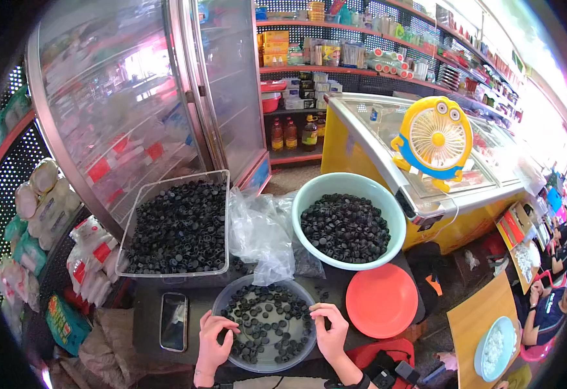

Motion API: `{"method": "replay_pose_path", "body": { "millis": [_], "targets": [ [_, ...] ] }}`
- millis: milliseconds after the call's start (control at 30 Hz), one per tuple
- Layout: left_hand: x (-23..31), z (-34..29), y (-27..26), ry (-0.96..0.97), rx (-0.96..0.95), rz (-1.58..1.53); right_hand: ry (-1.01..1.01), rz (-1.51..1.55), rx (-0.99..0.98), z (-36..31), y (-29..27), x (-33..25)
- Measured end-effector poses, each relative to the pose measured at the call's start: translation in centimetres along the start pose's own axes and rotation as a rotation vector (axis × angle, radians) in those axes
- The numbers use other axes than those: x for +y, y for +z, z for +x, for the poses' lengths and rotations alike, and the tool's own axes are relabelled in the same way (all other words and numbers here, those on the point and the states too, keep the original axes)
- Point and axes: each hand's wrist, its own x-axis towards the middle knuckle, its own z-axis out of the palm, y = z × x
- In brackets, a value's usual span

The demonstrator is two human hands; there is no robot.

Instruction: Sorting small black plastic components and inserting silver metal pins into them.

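Note:
Between my hands is a translucent round basin [266, 368], its floor scattered with small black plastic caps [272, 319]. My left hand [215, 341] is at its left rim, thumb and forefinger drawn close together over the caps. At the right rim my right hand [329, 329] has its fingertips pinched. Anything in either pinch is too small to make out. Behind the basin, a clear rectangular tub [226, 223] and a pale green bowl [397, 223] are heaped with similar black caps. A crumpled clear plastic bag [261, 236] lies between those two.
A phone [174, 322] lies left of the basin, an orange-red round lid or plate [382, 300] to its right. A yellow chest freezer [361, 146] carries a yellow fan [438, 139]. At far right, people sit near a board with a bowl of white pieces [496, 349].

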Motion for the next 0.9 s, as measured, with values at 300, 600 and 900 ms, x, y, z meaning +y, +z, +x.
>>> {"method": "replay_pose_path", "body": {
  "millis": [300,600,900],
  "targets": [
    [0.6,0.5,-0.8,0.027,-0.060,-0.058,-0.015,-0.078,-0.049,0.0,-0.1,-0.7],
    [0.6,0.3,-0.4,0.017,-0.039,-0.027,-0.007,-0.072,-0.060,-0.1,-0.1,-1.2],
    [0.4,0.4,-0.5,0.018,-0.029,-0.025,-0.075,-0.108,-0.114,0.2,0.1,-1.1]
  ]
}}
